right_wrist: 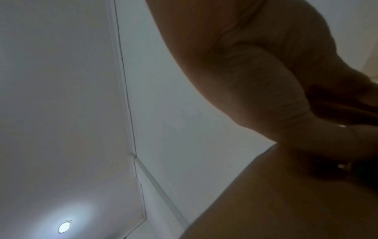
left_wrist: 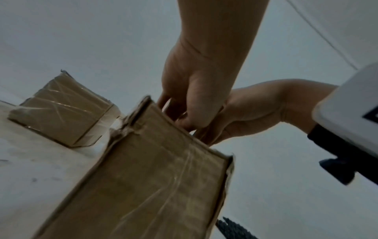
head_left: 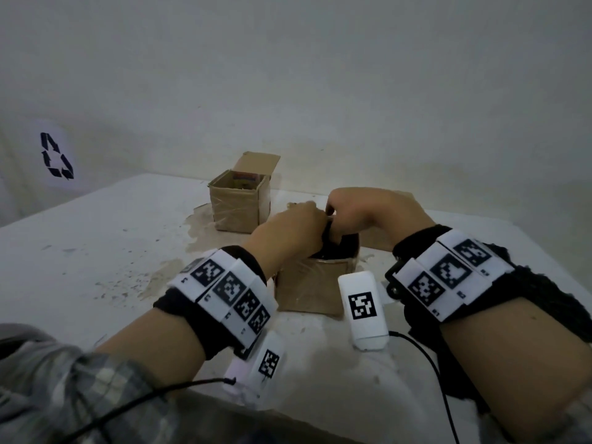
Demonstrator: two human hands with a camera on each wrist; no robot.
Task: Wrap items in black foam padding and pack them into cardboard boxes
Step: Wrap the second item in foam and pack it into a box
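Head view: white table [head_left: 80, 251], stained near the middle. Left on the wall, a recycling symbol [head_left: 56, 157]. Far cardboard box [head_left: 238, 203] stands open, flap up, something colourful inside; too small to identify. Just right and nearer, the near cardboard box [head_left: 315, 290], tape-wrapped, black foam padding [head_left: 347, 248] showing at its mouth. My left hand [head_left: 288, 235] reaches over the box's left rim, fingers curled down into the opening; whether they pinch the foam I cannot tell. My right hand [head_left: 362, 209] comes from the right, fingers bent down into the foam, touching my left hand; grip hidden, cannot tell. Left wrist view: both hands meet at the box's top edge. Right wrist view: palm in shadow, ceiling light [right_wrist: 64, 226] only.
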